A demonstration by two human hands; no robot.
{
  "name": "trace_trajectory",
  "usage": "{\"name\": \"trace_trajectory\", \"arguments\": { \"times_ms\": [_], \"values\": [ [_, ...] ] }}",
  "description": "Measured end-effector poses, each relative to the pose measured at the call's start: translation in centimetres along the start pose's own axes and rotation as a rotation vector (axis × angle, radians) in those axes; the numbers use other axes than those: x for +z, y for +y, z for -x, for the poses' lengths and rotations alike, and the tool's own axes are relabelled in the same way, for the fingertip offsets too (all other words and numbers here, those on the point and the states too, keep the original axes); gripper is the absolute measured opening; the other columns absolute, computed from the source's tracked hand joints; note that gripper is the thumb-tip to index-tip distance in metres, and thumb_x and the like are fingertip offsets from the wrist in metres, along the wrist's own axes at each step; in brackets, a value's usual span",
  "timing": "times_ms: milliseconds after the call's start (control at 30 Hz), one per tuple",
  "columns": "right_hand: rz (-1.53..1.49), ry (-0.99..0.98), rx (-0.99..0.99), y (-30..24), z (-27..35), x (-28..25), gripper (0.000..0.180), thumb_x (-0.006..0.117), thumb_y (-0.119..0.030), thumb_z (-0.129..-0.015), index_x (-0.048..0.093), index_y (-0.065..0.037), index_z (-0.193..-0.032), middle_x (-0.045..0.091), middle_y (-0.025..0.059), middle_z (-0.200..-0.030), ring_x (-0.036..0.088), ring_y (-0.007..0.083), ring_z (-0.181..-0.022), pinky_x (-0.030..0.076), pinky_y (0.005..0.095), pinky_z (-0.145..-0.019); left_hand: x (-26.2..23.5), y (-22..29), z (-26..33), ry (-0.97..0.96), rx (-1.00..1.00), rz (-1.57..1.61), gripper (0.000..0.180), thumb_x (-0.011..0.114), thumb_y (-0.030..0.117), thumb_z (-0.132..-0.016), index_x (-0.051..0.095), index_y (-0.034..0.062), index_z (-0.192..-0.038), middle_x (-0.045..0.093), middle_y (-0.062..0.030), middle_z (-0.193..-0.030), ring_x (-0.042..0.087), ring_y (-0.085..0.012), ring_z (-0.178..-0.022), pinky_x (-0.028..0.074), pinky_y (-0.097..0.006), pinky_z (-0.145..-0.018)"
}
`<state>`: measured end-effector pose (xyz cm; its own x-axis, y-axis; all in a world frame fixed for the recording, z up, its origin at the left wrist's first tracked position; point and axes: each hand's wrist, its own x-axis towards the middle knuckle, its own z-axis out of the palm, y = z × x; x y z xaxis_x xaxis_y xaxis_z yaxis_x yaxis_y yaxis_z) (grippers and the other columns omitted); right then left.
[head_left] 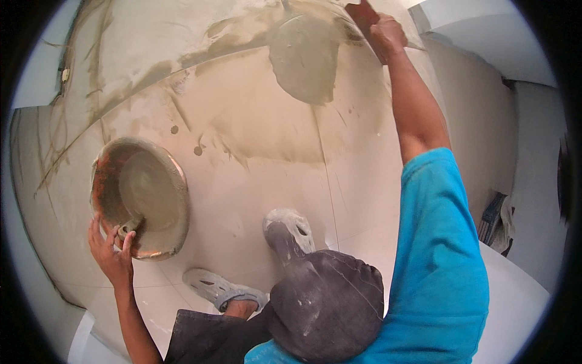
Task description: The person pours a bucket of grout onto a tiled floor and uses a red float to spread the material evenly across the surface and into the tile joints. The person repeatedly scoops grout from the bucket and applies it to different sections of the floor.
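Soft, bright light covered the floor (260,185); inside the tub (105,189), the left side lay shaded. Black vignetting ringed the view, and straight edges bowed toward its rim.

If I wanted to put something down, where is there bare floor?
Pale floor lies bare between the basin and the farther clog, and between that clog and the blue sleeve. It's crowded at the basin's lower-left rim, where the left hand is, and ahead, where grey paste spreads near the flat tool in the right hand.
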<state>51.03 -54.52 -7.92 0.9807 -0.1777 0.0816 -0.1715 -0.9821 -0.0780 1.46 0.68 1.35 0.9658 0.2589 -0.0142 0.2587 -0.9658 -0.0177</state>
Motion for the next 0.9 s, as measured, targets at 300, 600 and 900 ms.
{"name": "trace_trajectory", "arguments": {
  "times_ms": [300, 600, 900],
  "values": [
    [-0.182, -0.227, -0.454, -15.3, 4.1, -3.3, 0.028, 0.054, -0.033, -0.09, 0.066, -0.02, -0.112, 0.065, 0.0075, -0.115, 0.06, 0.0254, -0.107, 0.046, 0.036, -0.09, 0.0, -0.2, 0.9, 0.033, -0.05, 0.044, 0.03, 0.079, 0.02, -0.07, 0.068, 0.004, -0.092, 0.046, -0.0114, -0.139, 0.04, -0.0342, -0.129, 0.033, -0.044, -0.105],
    [-0.016, -0.313, -0.871, -13.4, 2.7, -1.1, 0.032, 0.051, -0.03, -0.091, 0.063, -0.015, -0.116, 0.065, 0.0108, -0.114, 0.062, 0.028, -0.104, 0.048, 0.0399, -0.088, 0.0, -0.6, 0.9, 0.045, -0.003, 0.033, 0.03, 0.08, 0.02, -0.069, 0.068, 0.0039, -0.091, 0.047, -0.0125, -0.138, 0.041, -0.0344, -0.128, 0.033, -0.044, -0.105],
    [-0.102, -0.258, -0.676, -19.3, 2.1, 0.9, 0.028, 0.055, -0.027, -0.086, 0.065, -0.017, -0.111, 0.067, 0.009, -0.107, 0.064, 0.0288, -0.097, 0.051, 0.0397, -0.079, 0.1, -0.5, 1.6, 0.026, -0.053, 0.017, 0.03, 0.08, 0.021, -0.07, 0.068, 0.0042, -0.092, 0.048, -0.0129, -0.138, 0.04, -0.0336, -0.128, 0.032, -0.044, -0.106]
  ]
}}
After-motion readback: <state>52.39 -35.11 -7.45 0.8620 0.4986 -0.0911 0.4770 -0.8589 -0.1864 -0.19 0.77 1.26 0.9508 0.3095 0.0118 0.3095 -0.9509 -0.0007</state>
